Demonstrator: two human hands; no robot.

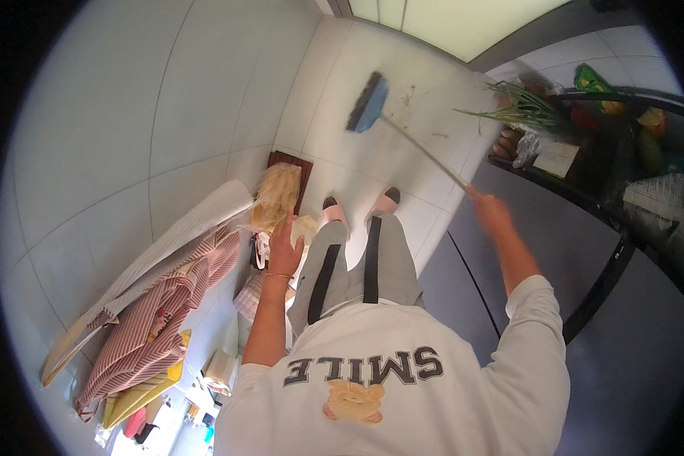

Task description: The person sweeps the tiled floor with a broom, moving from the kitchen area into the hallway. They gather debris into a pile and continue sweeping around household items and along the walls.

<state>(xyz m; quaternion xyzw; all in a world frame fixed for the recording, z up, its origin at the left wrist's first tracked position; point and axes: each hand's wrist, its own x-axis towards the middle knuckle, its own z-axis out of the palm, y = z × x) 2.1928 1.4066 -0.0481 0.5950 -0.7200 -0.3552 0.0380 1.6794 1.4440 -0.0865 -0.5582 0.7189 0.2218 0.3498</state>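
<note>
My right hand (492, 212) grips the upper end of a long-handled broom (424, 149). The blue broom head (374, 104) with dark bristles is tilted and slightly blurred over the pale tiled floor (342, 62). Just right of it, bits of yellowish-brown debris (408, 97) lie scattered on the tiles. My left hand (285, 246) holds nothing, its fingers stretched forward and thumb apart. It is nearest to a clear plastic bag with yellowish contents (277, 191); whether a fingertip touches the bag I cannot tell.
A dark red-brown board (304, 174) stands behind the bag. Striped aprons (154, 308) hang along the left wall. To the right, a black rack (581, 196) holds green onions (524, 111) and other produce beside a dark grey cabinet (467, 273). A lit glass-panelled door (433, 25) bounds the far end.
</note>
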